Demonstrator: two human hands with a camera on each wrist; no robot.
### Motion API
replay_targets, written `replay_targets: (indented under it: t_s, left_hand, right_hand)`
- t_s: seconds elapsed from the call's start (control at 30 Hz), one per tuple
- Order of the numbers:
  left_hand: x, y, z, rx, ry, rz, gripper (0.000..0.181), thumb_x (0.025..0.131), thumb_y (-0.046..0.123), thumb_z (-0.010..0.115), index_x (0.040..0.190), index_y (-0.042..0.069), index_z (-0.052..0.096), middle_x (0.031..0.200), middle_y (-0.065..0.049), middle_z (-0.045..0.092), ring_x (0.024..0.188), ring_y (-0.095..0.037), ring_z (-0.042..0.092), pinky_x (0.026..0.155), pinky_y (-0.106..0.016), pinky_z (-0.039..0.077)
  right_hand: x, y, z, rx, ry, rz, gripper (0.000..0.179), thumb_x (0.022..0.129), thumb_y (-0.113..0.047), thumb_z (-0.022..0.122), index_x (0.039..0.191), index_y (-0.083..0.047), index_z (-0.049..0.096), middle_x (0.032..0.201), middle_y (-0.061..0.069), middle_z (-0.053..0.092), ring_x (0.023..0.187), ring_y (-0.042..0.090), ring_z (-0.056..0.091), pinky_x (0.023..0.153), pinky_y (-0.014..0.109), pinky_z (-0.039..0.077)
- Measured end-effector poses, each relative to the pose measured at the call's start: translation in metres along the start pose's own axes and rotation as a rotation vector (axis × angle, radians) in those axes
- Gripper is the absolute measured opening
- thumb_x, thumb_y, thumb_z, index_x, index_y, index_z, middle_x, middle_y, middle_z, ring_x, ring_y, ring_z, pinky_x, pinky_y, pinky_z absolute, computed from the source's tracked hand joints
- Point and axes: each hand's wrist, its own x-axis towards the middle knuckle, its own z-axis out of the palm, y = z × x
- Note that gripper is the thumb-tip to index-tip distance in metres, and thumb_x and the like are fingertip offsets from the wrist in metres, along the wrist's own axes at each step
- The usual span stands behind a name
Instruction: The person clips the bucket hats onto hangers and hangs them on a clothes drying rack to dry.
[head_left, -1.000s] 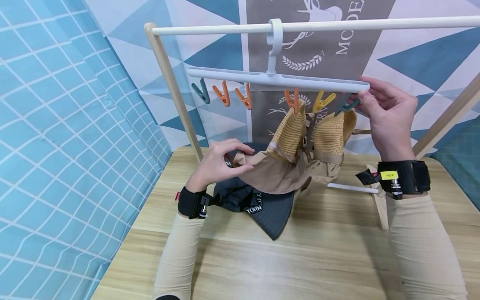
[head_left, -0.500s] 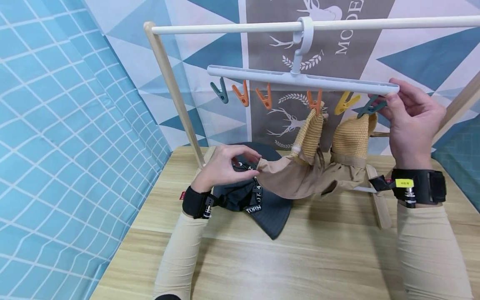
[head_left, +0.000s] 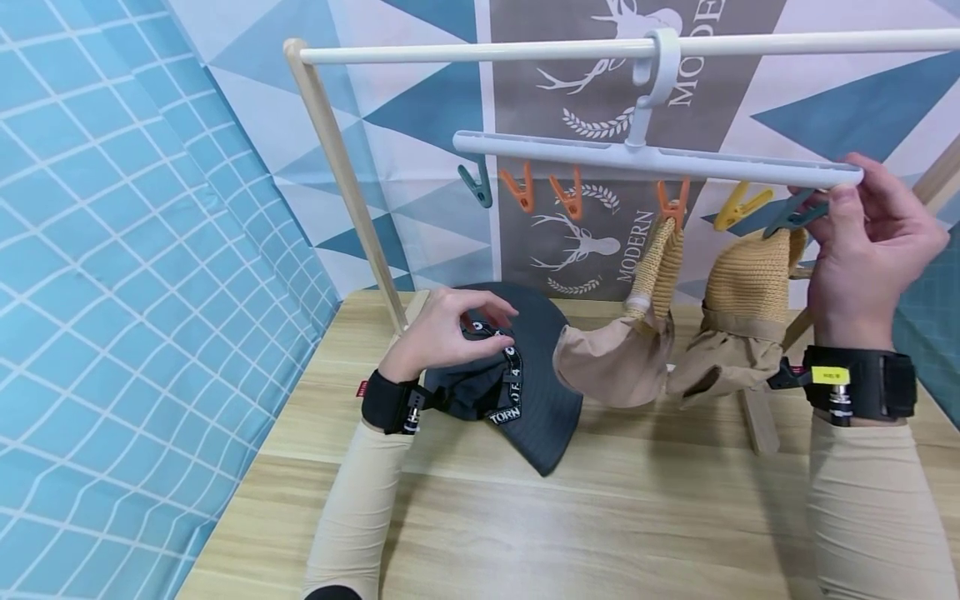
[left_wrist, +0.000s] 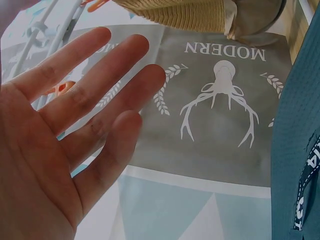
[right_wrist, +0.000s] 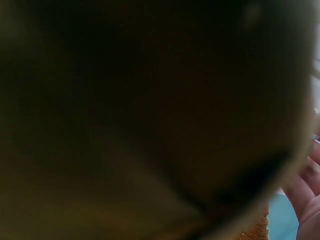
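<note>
My right hand (head_left: 873,242) pinches the right end of a pale blue clip hanger (head_left: 555,152), which hooks over the rack's rod. From its orange clip (head_left: 672,204) and right-hand teal clip (head_left: 797,212) hangs a sun hat (head_left: 750,279) with a yellow woven crown and beige cloth brim. My left hand (head_left: 450,333) holds nothing, its fingers spread in the left wrist view. Below and behind it a dark bucket hat (head_left: 551,392) with lettered trim lies on the table. A dark blur hides most of the right wrist view.
The rack's white rod (head_left: 450,54) crosses above, with a wooden leg (head_left: 345,183) at left. A yellow clip (head_left: 742,206) and several others hang from the hanger. A wooden table (head_left: 525,533) lies beneath; a patterned cloth backdrop stands behind.
The hanger and the sun hat have slid right along the rod, with my right hand. The brim, earlier at my left fingertips, now hangs apart from them.
</note>
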Motion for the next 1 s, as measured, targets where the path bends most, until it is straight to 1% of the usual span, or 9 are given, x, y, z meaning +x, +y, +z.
replay_targets:
  t_s: [0.1, 0.2, 0.27, 0.37, 0.5, 0.67, 0.73, 0.87, 1.0]
  left_hand:
    - [0.0, 0.0, 0.0, -0.008, -0.005, 0.0, 0.029, 0.095, 0.023, 0.085, 0.122, 0.012, 0.084, 0.099, -0.006, 0.087, 0.09, -0.02, 0.081, 0.073, -0.046, 0.064]
    - [0.0, -0.001, -0.001, -0.019, -0.007, -0.007, 0.029, 0.096, 0.023, 0.085, 0.122, 0.011, 0.083, 0.1, -0.009, 0.087, 0.091, -0.027, 0.081, 0.074, -0.049, 0.064]
    - [0.0, -0.002, -0.001, -0.021, -0.007, -0.006, 0.029, 0.096, 0.023, 0.085, 0.122, 0.01, 0.083, 0.1, -0.01, 0.087, 0.091, -0.029, 0.081, 0.074, -0.048, 0.064]
    - [0.001, -0.003, -0.001, -0.013, -0.009, -0.002, 0.029, 0.096, 0.023, 0.084, 0.121, 0.01, 0.083, 0.1, -0.008, 0.087, 0.09, -0.025, 0.081, 0.073, -0.047, 0.065]
    - [0.002, -0.004, 0.0, -0.009, -0.011, -0.001, 0.028, 0.096, 0.023, 0.084, 0.121, 0.011, 0.083, 0.1, -0.006, 0.087, 0.09, -0.019, 0.08, 0.073, -0.049, 0.065]
    - [0.002, -0.003, 0.0, -0.005, -0.012, -0.008, 0.028, 0.096, 0.024, 0.084, 0.121, 0.011, 0.084, 0.099, -0.005, 0.087, 0.089, -0.017, 0.079, 0.073, -0.042, 0.064]
    - [0.002, -0.003, 0.0, -0.006, -0.013, -0.012, 0.028, 0.096, 0.023, 0.084, 0.121, 0.011, 0.084, 0.099, -0.004, 0.087, 0.089, -0.017, 0.079, 0.073, -0.043, 0.064]
    - [0.002, -0.003, 0.0, -0.012, -0.018, -0.021, 0.027, 0.097, 0.023, 0.084, 0.121, 0.011, 0.084, 0.099, -0.004, 0.087, 0.089, -0.017, 0.079, 0.073, -0.048, 0.065]
    - [0.001, -0.003, 0.0, -0.009, -0.021, -0.024, 0.027, 0.097, 0.023, 0.084, 0.121, 0.011, 0.084, 0.1, -0.003, 0.087, 0.089, -0.016, 0.079, 0.073, -0.042, 0.064]
  right_hand:
    - [0.002, -0.003, -0.003, 0.006, 0.009, -0.011, 0.024, 0.107, -0.001, 0.072, 0.128, 0.006, 0.081, 0.109, 0.011, 0.078, 0.096, 0.017, 0.083, 0.086, 0.018, 0.066]
    - [0.006, -0.002, -0.008, 0.045, 0.012, 0.008, 0.024, 0.107, -0.001, 0.072, 0.129, 0.006, 0.08, 0.107, 0.012, 0.076, 0.097, 0.019, 0.083, 0.088, 0.02, 0.066]
    - [0.009, 0.0, -0.012, 0.066, 0.016, 0.028, 0.025, 0.107, -0.001, 0.073, 0.13, 0.006, 0.079, 0.106, 0.011, 0.074, 0.097, 0.02, 0.082, 0.089, 0.021, 0.066]
    - [0.011, 0.003, -0.017, 0.056, 0.022, 0.034, 0.026, 0.106, -0.003, 0.076, 0.131, 0.004, 0.08, 0.105, 0.01, 0.071, 0.1, 0.02, 0.081, 0.09, 0.022, 0.066]
    - [0.012, 0.005, -0.021, 0.021, 0.0, 0.01, 0.028, 0.107, -0.005, 0.075, 0.133, 0.002, 0.079, 0.106, 0.008, 0.071, 0.105, 0.02, 0.081, 0.093, 0.024, 0.065]
    - [0.009, 0.003, -0.02, 0.067, 0.013, 0.033, 0.027, 0.106, -0.002, 0.075, 0.132, 0.004, 0.079, 0.104, 0.009, 0.07, 0.102, 0.02, 0.081, 0.092, 0.023, 0.065]
    - [0.007, 0.001, -0.018, 0.098, 0.016, 0.04, 0.027, 0.106, 0.0, 0.074, 0.131, 0.007, 0.078, 0.104, 0.011, 0.071, 0.098, 0.02, 0.081, 0.09, 0.023, 0.065]
    - [0.001, -0.001, -0.014, 0.101, 0.004, 0.03, 0.025, 0.107, 0.001, 0.072, 0.13, 0.01, 0.078, 0.108, 0.014, 0.076, 0.094, 0.021, 0.081, 0.089, 0.023, 0.066]
    - [-0.005, 0.001, -0.012, 0.098, -0.004, 0.047, 0.026, 0.106, 0.002, 0.073, 0.13, 0.009, 0.078, 0.114, 0.015, 0.078, 0.098, 0.02, 0.082, 0.09, 0.023, 0.065]
